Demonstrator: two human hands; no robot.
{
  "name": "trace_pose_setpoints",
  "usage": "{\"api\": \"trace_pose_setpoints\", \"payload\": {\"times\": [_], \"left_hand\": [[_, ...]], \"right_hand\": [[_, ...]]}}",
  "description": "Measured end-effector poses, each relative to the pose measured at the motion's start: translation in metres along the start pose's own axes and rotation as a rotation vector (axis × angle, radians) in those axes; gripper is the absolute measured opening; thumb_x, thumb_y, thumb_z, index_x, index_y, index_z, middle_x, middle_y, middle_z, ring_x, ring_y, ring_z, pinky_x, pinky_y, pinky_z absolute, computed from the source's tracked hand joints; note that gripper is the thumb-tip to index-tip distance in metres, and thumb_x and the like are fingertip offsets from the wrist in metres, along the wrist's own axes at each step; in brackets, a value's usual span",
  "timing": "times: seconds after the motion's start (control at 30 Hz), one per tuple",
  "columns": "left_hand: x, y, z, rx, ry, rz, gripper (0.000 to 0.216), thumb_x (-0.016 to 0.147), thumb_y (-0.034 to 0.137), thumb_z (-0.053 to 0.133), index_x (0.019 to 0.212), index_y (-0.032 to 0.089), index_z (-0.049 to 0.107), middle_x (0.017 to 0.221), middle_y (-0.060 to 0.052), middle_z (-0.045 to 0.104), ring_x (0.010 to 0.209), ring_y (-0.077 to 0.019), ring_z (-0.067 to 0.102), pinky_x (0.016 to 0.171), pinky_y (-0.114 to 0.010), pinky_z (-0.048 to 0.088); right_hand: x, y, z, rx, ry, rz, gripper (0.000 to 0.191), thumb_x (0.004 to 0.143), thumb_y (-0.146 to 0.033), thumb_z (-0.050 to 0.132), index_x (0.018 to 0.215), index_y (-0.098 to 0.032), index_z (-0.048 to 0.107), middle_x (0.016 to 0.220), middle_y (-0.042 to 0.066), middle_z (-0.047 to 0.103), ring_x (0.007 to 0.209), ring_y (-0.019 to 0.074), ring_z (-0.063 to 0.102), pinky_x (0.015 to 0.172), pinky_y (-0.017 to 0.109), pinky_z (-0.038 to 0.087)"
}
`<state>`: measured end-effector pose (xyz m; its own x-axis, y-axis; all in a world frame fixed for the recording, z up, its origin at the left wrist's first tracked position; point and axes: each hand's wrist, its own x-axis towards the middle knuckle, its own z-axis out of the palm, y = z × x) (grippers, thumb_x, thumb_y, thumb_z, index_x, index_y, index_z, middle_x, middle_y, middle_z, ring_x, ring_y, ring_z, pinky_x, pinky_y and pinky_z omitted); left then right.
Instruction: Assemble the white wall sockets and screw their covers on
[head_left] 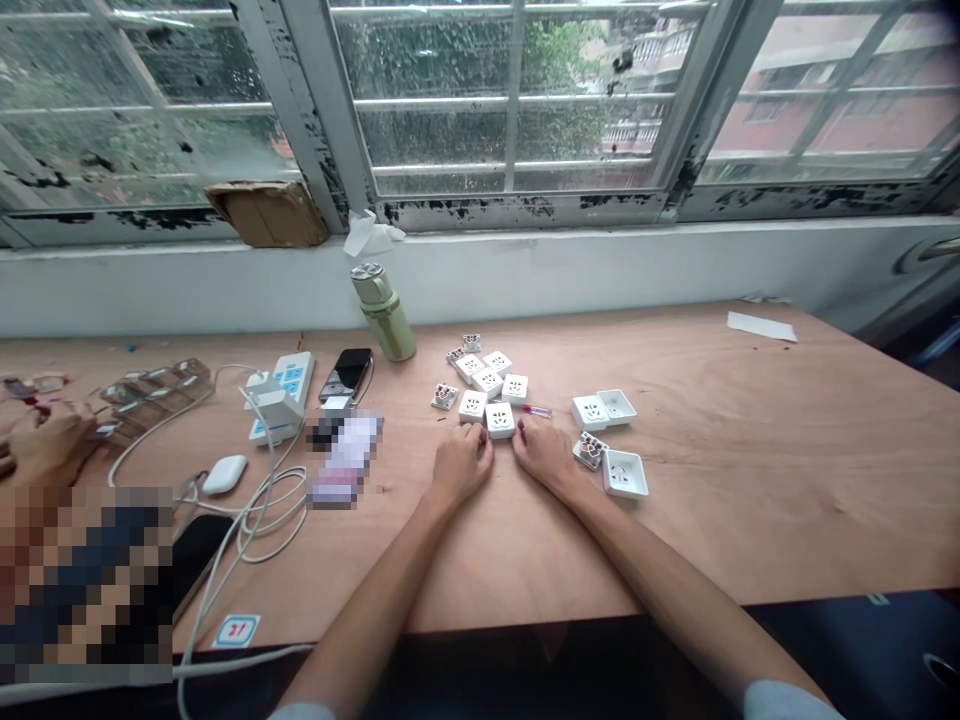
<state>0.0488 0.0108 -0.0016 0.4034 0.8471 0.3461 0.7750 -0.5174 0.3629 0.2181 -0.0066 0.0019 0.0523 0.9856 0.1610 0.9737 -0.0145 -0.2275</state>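
Note:
My left hand rests on the table with its fingers curled in, close to the lower left corner of a white socket. On that socket's right side lies my right hand, its fingers also curled. I see nothing held in either hand; whether they touch the socket I cannot tell. Several more white sockets lie in a cluster just beyond, among them one socket above my left hand. A small screwdriver with a clear, reddish handle lies beyond my right hand. An open socket insert sits right of my right wrist.
An empty white housing and another open housing lie at right. Left of the sockets are a loose insert, green bottle, phone, power strip and looped white cable. A co-worker's hand is at far left.

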Motion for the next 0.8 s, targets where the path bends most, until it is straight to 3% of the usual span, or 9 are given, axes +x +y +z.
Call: {"api": "trace_pose_setpoints", "payload": {"times": [0.33, 0.47, 0.6, 0.8], "left_hand": [[0.000, 0.000, 0.000, 0.000, 0.003, 0.005, 0.009, 0.088, 0.022, 0.050, 0.081, 0.020, 0.054, 0.082, -0.005, 0.061, 0.081, -0.0189, 0.055, 0.070, -0.030, 0.040], [0.000, 0.000, 0.000, -0.003, 0.004, 0.001, 0.009, 0.088, 0.023, 0.050, 0.080, 0.020, 0.054, 0.082, -0.005, 0.061, 0.080, -0.0192, 0.055, 0.070, -0.030, 0.040], [0.000, 0.000, 0.000, -0.013, 0.000, -0.007, 0.009, 0.088, 0.023, 0.050, 0.080, 0.020, 0.054, 0.082, -0.004, 0.061, 0.081, -0.0194, 0.055, 0.070, -0.030, 0.040], [0.000, 0.001, -0.001, -0.014, -0.010, -0.019, 0.010, 0.088, 0.023, 0.049, 0.080, 0.020, 0.054, 0.082, -0.005, 0.061, 0.081, -0.0192, 0.055, 0.070, -0.030, 0.040]], "right_hand": [[0.000, -0.001, -0.001, 0.012, 0.000, -0.003, 0.023, 0.094, -0.028, 0.042, 0.092, -0.018, 0.062, 0.090, 0.008, 0.068, 0.081, 0.0193, 0.061, 0.065, 0.028, 0.035], [0.002, 0.004, -0.005, -0.013, 0.150, -0.053, 0.026, 0.095, -0.027, 0.040, 0.094, -0.017, 0.064, 0.095, 0.010, 0.066, 0.090, 0.0213, 0.057, 0.075, 0.030, 0.036], [0.006, 0.012, -0.008, -0.073, 0.260, -0.071, 0.029, 0.092, -0.022, 0.043, 0.112, -0.014, 0.062, 0.109, 0.013, 0.063, 0.103, 0.0250, 0.050, 0.088, 0.035, 0.034], [0.007, 0.017, -0.004, -0.118, 0.144, -0.067, 0.035, 0.093, -0.018, 0.041, 0.124, -0.014, 0.058, 0.108, 0.013, 0.063, 0.103, 0.0249, 0.049, 0.089, 0.036, 0.033]]}}
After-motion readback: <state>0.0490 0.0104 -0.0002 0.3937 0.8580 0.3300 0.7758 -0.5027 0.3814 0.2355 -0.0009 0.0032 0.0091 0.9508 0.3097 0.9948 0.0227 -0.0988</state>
